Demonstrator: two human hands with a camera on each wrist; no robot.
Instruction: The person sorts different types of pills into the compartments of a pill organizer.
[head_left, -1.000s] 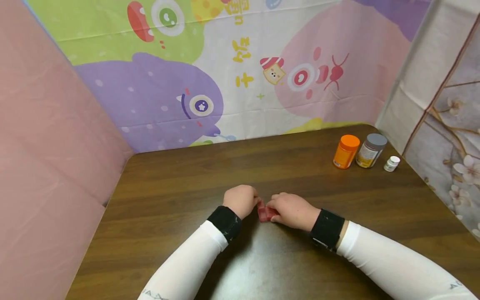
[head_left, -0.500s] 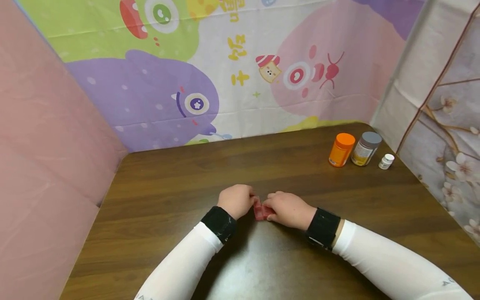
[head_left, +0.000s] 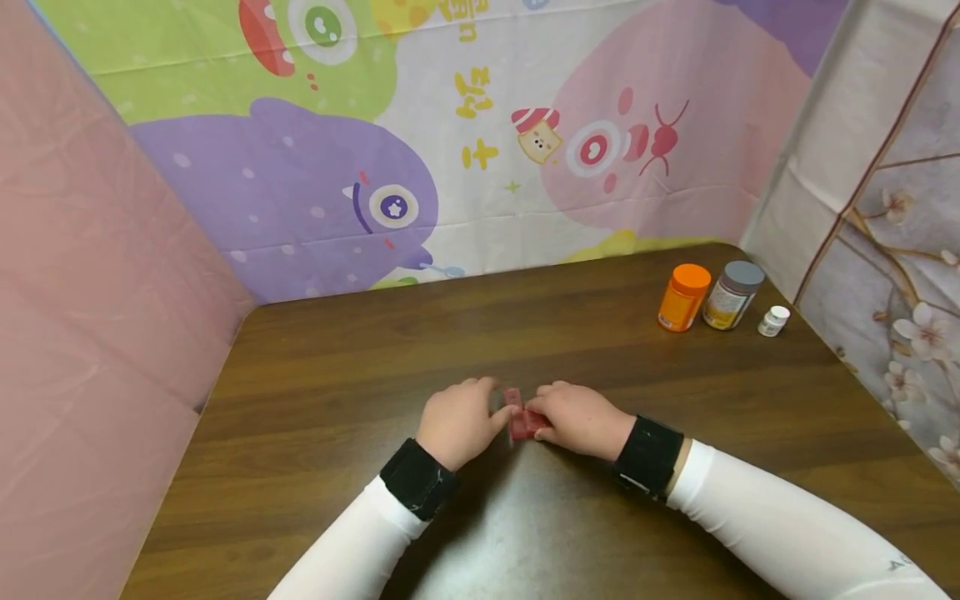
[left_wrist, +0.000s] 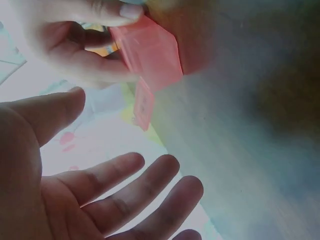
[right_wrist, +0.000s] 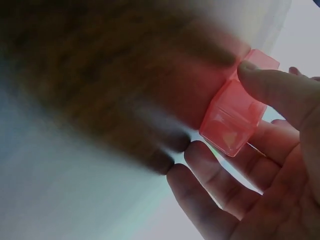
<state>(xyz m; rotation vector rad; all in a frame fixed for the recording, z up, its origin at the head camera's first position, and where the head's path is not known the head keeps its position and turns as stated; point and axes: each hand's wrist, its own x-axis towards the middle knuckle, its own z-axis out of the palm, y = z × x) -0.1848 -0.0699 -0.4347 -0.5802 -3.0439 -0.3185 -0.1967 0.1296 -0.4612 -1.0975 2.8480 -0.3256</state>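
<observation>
A small translucent red pill box (head_left: 519, 426) sits on the table between the two hands. My right hand (head_left: 581, 419) grips it, thumb on one side and fingers on the other, as the right wrist view shows. One lid (left_wrist: 143, 103) of the box stands flipped open, sticking out from its edge. The left hand (head_left: 459, 421) is just left of the box with fingers spread and relaxed, holding nothing. In the left wrist view a gap shows between its fingertips and the pill box. Part of the box is covered by the right fingers.
At the back right of the wooden table (head_left: 360, 350) stand an orange bottle (head_left: 683, 298), a grey-capped jar (head_left: 733, 296) and a small white bottle (head_left: 773, 322). A cartoon-print cloth (head_left: 480, 208) hangs behind the table, and a pink cloth (head_left: 112, 333) hangs on the left.
My left hand has let go of the pill box's lid and moved slightly left, its fingers opening. The right hand keeps its grip on the box. The view has shifted slightly.
</observation>
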